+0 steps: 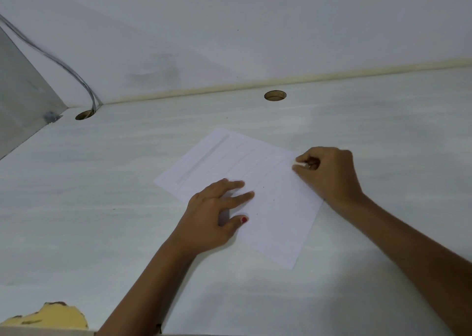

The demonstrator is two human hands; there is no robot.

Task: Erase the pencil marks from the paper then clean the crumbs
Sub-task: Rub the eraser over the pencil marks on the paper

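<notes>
— Pinching was seen at the right hand's (329, 175) fingertips: a small white eraser (299, 162), held to the paper's (275, 223) right edge. How was it best rubbed?
— Short, light strokes were advised, the sheet being pinned to the desk (102, 208) by the left hand's (212, 215) spread fingers. Faint grey lines (212, 154) were seen across its far half.

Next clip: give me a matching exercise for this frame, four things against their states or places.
1 left hand
2 right hand
3 grey cable
4 paper

a pinches a white eraser
b lies on the desk
c presses flat on the paper
d enters a desk hole

Pairs: 1-c, 2-a, 3-d, 4-b
</notes>
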